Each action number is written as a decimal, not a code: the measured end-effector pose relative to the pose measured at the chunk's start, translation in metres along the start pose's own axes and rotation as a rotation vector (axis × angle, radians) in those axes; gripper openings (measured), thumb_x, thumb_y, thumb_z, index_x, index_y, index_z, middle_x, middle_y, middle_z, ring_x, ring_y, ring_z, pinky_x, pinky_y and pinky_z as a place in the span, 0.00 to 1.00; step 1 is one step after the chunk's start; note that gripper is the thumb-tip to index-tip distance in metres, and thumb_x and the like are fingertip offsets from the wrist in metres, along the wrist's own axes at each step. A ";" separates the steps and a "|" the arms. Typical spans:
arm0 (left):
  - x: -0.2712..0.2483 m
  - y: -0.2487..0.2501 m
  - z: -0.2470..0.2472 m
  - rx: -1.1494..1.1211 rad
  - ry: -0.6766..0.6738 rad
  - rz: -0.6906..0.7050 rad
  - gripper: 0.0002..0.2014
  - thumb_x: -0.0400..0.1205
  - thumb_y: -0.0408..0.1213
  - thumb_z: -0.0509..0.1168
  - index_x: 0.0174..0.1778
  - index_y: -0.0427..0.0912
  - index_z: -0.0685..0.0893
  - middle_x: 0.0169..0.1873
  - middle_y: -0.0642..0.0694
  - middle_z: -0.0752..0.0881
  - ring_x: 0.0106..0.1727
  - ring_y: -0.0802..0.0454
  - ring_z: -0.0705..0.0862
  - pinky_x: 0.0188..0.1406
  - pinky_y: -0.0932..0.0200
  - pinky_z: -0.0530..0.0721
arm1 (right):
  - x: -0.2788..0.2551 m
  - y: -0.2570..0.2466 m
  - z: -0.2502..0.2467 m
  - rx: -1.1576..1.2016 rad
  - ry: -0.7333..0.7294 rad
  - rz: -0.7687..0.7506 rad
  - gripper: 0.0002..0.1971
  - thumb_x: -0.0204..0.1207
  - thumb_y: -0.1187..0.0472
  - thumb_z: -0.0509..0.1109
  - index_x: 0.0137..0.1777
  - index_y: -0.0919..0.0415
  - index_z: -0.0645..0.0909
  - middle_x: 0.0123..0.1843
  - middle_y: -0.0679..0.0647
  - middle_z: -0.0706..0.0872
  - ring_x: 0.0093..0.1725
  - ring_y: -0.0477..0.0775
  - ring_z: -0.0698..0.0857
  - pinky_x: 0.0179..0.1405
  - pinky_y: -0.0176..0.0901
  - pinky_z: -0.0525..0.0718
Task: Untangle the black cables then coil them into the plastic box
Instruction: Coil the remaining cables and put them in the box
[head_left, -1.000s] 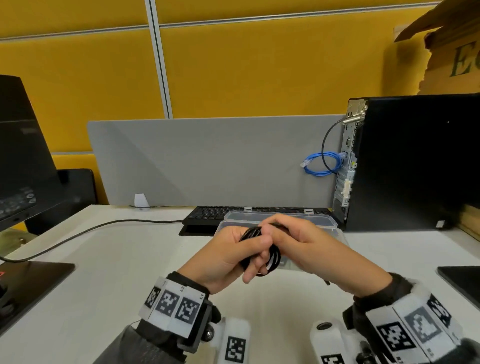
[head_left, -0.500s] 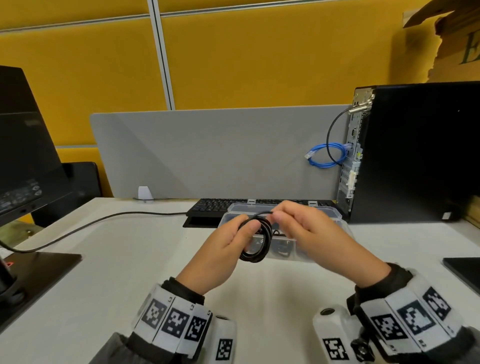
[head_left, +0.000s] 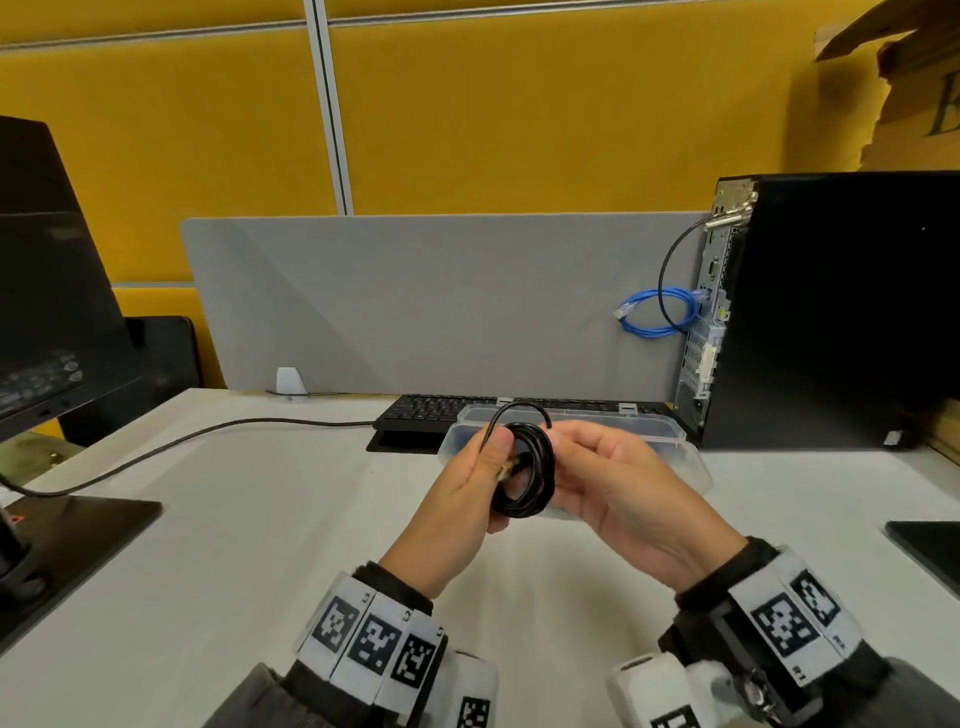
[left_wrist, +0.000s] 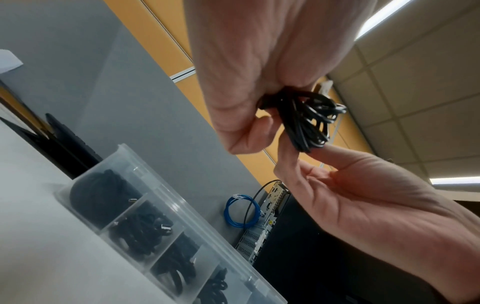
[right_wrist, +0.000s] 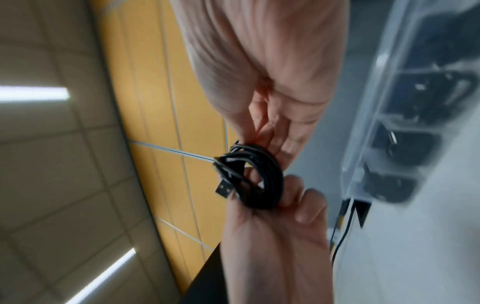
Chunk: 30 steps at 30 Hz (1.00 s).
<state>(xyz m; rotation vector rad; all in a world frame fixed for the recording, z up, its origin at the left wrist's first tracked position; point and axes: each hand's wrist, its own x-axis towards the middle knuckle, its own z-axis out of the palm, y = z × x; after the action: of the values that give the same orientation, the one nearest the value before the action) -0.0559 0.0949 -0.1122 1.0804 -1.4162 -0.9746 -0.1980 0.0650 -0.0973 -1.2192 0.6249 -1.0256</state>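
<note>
Fingers of the left hand (head_left: 470, 486) pinch one side of the coiled black USB cable (head_left: 524, 475), thumb on top; right hand (head_left: 613, 488) fingers (right_wrist: 262, 127) pinch the opposite side and the last loose turn arching above the coil. Coil sits in the air between both hands, above the worktop (head_left: 260, 545), just in front of the clear plastic box (head_left: 670, 434), not touching it. Orientation: coil stands on edge in the head view, ring plane roughly vertical, so its axis runs roughly left-right between the hands and the long dimension of the ring runs up-down. USB-A plug (right_wrist: 224, 190) sticks out of the bundle on the left-hand side, pointing away from the box. Box compartments seen from the left wrist already hold black cables (left_wrist: 145, 226); can't tell which one is free. Risks, my read: the top turn isn't tucked in, so easing either pinch lets the stiff cable spring open and the coil unwinds. Loose plug end can snag a divider wall or the box rim on the way in. If the coil goes in on edge, it probably won't seat; needs laying flat first. The bundle also looks nearly as wide as a compartment, so forcing it could kink the cable or shove the box towards the keyboard (head_left: 441, 410).
</note>
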 end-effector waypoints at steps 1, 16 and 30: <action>0.001 0.000 0.000 0.011 0.008 -0.024 0.15 0.83 0.53 0.50 0.48 0.52 0.80 0.22 0.63 0.77 0.24 0.65 0.72 0.24 0.70 0.69 | 0.000 0.001 0.003 0.044 0.003 0.034 0.09 0.79 0.65 0.63 0.54 0.69 0.81 0.42 0.61 0.89 0.40 0.54 0.88 0.42 0.43 0.87; -0.005 0.013 -0.006 -0.329 -0.189 -0.054 0.10 0.81 0.44 0.58 0.37 0.43 0.74 0.30 0.53 0.75 0.22 0.61 0.61 0.23 0.67 0.60 | -0.010 -0.020 0.004 -0.680 0.213 -0.487 0.03 0.73 0.57 0.72 0.43 0.49 0.87 0.47 0.48 0.83 0.45 0.44 0.84 0.49 0.44 0.86; -0.001 0.012 -0.013 -0.058 0.130 0.209 0.13 0.78 0.50 0.56 0.42 0.43 0.75 0.26 0.58 0.73 0.29 0.61 0.68 0.30 0.68 0.68 | -0.024 -0.018 0.014 -1.511 0.016 -0.477 0.15 0.83 0.64 0.55 0.64 0.48 0.73 0.49 0.42 0.75 0.49 0.46 0.76 0.50 0.40 0.72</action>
<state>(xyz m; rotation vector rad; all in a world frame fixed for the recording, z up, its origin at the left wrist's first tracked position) -0.0444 0.0985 -0.0997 0.9163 -1.3562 -0.7770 -0.2017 0.0929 -0.0794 -2.7665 1.2288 -0.8662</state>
